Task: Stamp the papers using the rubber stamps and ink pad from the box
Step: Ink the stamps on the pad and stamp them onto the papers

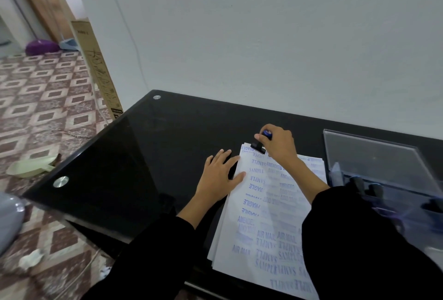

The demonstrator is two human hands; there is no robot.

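Rubber stamp (258,146): gripped by right hand (279,142) at far-left corner of papers (263,215); handle mostly hidden. Left hand (220,175): flat, fingers straight, at papers' left edge. Clear box (374,163), right: contents blurred.

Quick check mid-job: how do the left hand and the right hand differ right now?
The left hand lies flat with fingers spread and holds nothing; the right hand is curled round the stamp. The left hand rests on the table with its thumb on the left edge of the papers; the right hand holds the stamp at the top sheet's far corner. Both come out of black sleeves.
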